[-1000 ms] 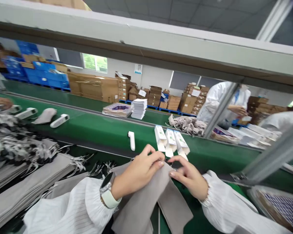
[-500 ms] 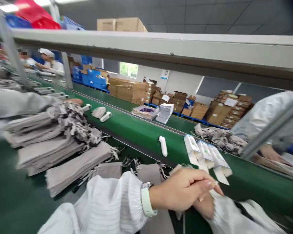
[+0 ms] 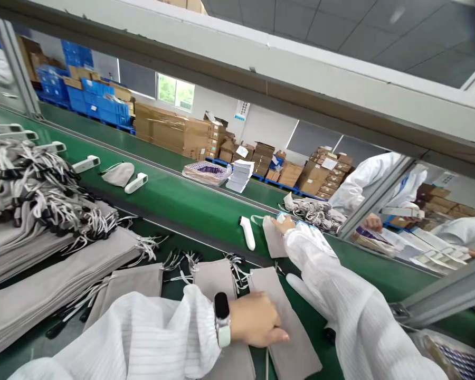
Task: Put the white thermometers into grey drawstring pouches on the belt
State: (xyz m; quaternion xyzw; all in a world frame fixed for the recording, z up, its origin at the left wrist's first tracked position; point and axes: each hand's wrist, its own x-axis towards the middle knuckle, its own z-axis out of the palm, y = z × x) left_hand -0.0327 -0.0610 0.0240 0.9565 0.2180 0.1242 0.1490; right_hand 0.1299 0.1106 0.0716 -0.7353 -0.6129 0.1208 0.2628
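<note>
Head view: hands working grey pouches at green conveyor.
L hand (image 3: pixel 257 325), smartwatch on wrist, is lying flat, fingers together, pressing a grey pouch (image 3: pixel 288 322) on the near bench. R hand (image 3: pixel 282 225) is reaching out onto the belt (image 3: pixel 174 198), fingers resting on another pouch (image 3: pixel 273 238) just beside a white thermometer (image 3: pixel 247 233); can't tell its grip. No labels or writing legible anywhere.

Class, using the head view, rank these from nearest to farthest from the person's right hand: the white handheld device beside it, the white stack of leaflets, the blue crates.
From the right hand:
1. White handheld device, just left of it on the green belt.
2. White stack of leaflets, beyond the belt.
3. Blue crates, far back left.
</note>
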